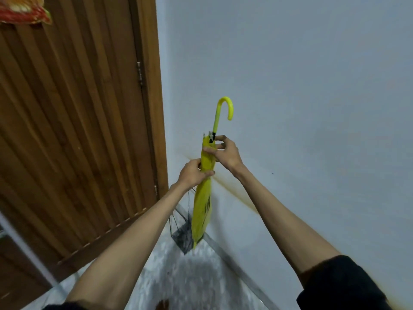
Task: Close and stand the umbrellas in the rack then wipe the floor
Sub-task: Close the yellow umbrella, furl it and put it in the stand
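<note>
In the corner by the slatted wooden door (78,130), we hold the yellow umbrella (202,211) upright, hook up and tip down, just above the wire rack (182,238) on the floor. Our left hand (193,173) wraps around the folded canopy at mid-length. Our right hand (225,153) pinches the bunched top edge, where the metal rib tips gather round the shaft.

We judge the closing step nearly done: the canopy is collapsed but loose, its slick fabric hanging in soft pleats rather than rolled tight. The next move calls for gathering those folds and lowering the pointed tip straight into the rack. Whether the tip has already entered the frame we cannot tell.

The curved handle (225,106) is smooth, glossy plastic. The rack is thin dark wire, open-sided and apparently light, so we would set the umbrella down gently. The floor (190,276) is pale, speckled and shiny, and looks not yet wiped. The wall (290,86) is plain and matt, with a brownish streak running along it.
</note>
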Demonstrator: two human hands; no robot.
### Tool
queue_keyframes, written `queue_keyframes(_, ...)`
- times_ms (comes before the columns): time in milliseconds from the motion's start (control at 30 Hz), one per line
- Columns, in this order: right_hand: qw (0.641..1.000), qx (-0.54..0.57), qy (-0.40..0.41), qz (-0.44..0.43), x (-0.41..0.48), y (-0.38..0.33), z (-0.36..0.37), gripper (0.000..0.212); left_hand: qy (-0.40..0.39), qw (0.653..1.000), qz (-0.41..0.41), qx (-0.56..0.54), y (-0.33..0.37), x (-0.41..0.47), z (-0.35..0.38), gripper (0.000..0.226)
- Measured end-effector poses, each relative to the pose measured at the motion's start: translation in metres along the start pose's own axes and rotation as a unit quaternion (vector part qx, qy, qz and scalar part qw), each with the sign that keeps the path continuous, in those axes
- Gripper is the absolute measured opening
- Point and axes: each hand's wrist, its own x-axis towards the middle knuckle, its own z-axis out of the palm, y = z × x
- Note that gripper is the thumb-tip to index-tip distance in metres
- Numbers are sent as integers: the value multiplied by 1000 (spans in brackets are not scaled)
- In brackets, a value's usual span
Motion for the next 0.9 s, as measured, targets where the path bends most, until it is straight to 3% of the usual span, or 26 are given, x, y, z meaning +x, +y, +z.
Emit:
queue_keyframes(167, 995, -61, -80, 17, 64, -37, -2, 90, -3, 999, -31, 45, -34, 62, -26, 37)
queue_keyframes(300, 994, -77, -70, -20, 108, -65, 8, 67, -13, 996, -53, 66, -61, 110, -42, 42)
queue_keyframes(500, 994, -105, -15, -5, 186, -79, 43, 31, -39, 993, -69, 89, -93, 175, -57, 45)
queue_keyframes(633, 990, -139, -10, -14, 227, -77, 63, 27, -58, 993, -66, 79, -99, 211, -68, 49)
queue_keyframes(900, 984, -178, -13, -18, 292, -63, 96, 27, 6, 999, -32, 5, -85, 284, -108, 34)
